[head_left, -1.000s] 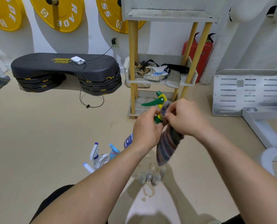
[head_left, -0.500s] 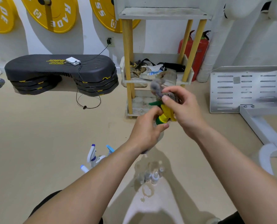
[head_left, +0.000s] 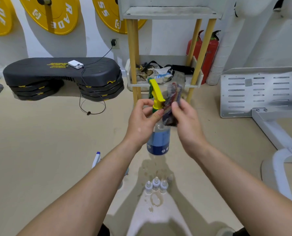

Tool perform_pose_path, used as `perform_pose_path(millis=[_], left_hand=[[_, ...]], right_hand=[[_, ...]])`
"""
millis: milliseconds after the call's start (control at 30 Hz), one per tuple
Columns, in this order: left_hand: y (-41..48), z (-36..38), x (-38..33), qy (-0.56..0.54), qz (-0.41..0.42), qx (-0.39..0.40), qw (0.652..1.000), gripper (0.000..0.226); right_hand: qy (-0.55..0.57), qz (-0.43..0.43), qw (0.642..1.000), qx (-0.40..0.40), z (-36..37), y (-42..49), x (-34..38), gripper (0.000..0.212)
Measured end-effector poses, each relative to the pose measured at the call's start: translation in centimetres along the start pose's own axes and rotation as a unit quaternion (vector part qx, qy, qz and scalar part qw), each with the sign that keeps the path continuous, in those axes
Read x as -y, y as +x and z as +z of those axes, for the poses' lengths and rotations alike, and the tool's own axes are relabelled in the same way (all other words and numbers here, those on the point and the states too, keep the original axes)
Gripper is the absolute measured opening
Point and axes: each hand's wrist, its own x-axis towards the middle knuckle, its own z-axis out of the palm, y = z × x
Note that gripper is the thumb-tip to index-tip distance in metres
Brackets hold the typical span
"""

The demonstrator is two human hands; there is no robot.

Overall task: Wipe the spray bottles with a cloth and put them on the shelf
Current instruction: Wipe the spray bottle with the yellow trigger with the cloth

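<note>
A spray bottle (head_left: 158,140) with a yellow-and-green trigger head and blue label hangs upright in mid-air in front of me. My left hand (head_left: 142,121) grips its neck just below the yellow head. My right hand (head_left: 184,120) holds a striped dark cloth (head_left: 171,106) bunched against the right side of the bottle's neck. Behind the hands stands the wooden-legged shelf (head_left: 164,82); its middle tier holds gloves, straps and packets. Another spray bottle (head_left: 96,159) with a white-and-blue nozzle lies on the floor, mostly hidden by my left forearm.
Three small dropper bottles (head_left: 156,185) stand on the floor near me beside wet marks. A black step platform (head_left: 61,77) sits at left, red fire extinguishers (head_left: 210,53) behind the shelf, a grey metal frame (head_left: 259,94) at right, yellow weight plates (head_left: 51,14) on the wall.
The bottle has turned upright, so its blue body now hangs below my left hand. The cloth has moved from the trigger head to the right side of the neck.
</note>
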Motion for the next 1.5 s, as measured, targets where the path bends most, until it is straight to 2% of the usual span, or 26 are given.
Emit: perform_pose_path(millis=[167, 300, 400, 467, 533, 600, 733, 867, 1000, 1100, 1233, 1267, 1333, 1400, 1500], left_hand=[[0.4, -0.7, -0.5, -0.011, -0.006, -0.037, 0.999, 0.028], [0.7, -0.8, -0.8, -0.008, 0.001, -0.084, 0.996, 0.032], [0.9, -0.8, -0.9, -0.02, 0.003, -0.107, 0.994, 0.033], [0.9, -0.7, -0.9, -0.017, 0.002, -0.104, 0.994, 0.033], [0.7, -0.6, -0.8, -0.005, 0.004, -0.094, 0.996, 0.033], [0.6, -0.4, -0.9, 0.008, 0.012, -0.085, 0.996, 0.032], [1.1, -0.3, -1.5, -0.028, 0.024, -0.114, 0.993, 0.027], [1.9, -0.7, -2.0, -0.13, 0.0, -0.172, 0.976, 0.031], [2.2, -1.2, -2.1, -0.165, -0.013, -0.174, 0.971, 0.039], [2.2, -1.5, -2.2, -0.163, -0.017, -0.185, 0.969, 0.04], [2.0, -1.6, -1.7, -0.173, -0.047, -0.17, 0.969, 0.037], [1.8, -1.5, -1.7, -0.182, -0.056, -0.155, 0.969, 0.036], [1.5, -1.1, -1.6, -0.192, -0.065, -0.116, 0.972, 0.032], [1.4, -0.8, -1.6, -0.19, -0.065, -0.084, 0.976, 0.03], [1.5, -0.8, -1.8, -0.186, -0.06, -0.066, 0.978, 0.038]], right_hand=[[-0.208, -0.088, 0.973, 0.037, 0.2, -0.8, -1.4, 0.024], [-0.206, -0.102, 0.97, 0.077, 0.6, -1.1, -2.2, 0.033], [-0.155, -0.044, 0.984, 0.072, 0.8, -0.8, -2.8, 0.02], [-0.137, -0.015, 0.989, 0.053, 0.4, -0.2, -2.8, 0.022], [-0.228, -0.036, 0.972, 0.033, -0.1, 0.3, -2.7, 0.026], [-0.337, -0.076, 0.939, 0.008, -0.5, 0.6, -2.4, 0.031], [-0.354, -0.152, 0.923, -0.007, 0.2, -0.1, -1.8, 0.028], [-0.424, -0.173, 0.889, 0.017, 2.7, -2.9, -2.7, 0.058], [-0.439, -0.212, 0.871, 0.057, 3.7, -4.5, -4.6, 0.063], [-0.402, -0.143, 0.902, 0.067, 3.3, -4.6, -5.7, 0.062], [-0.267, -0.074, 0.961, 0.003, 3.1, -3.6, -5.0, 0.024], [-0.23, -0.039, 0.972, -0.016, 3.0, -2.9, -4.5, 0.023], [-0.133, 0.049, 0.989, -0.029, 2.4, -1.3, -3.9, 0.038], [-0.033, 0.129, 0.991, -0.029, 2.0, -0.2, -3.5, 0.051], [0.032, 0.163, 0.986, -0.016, 2.1, -0.4, -3.3, 0.043]])
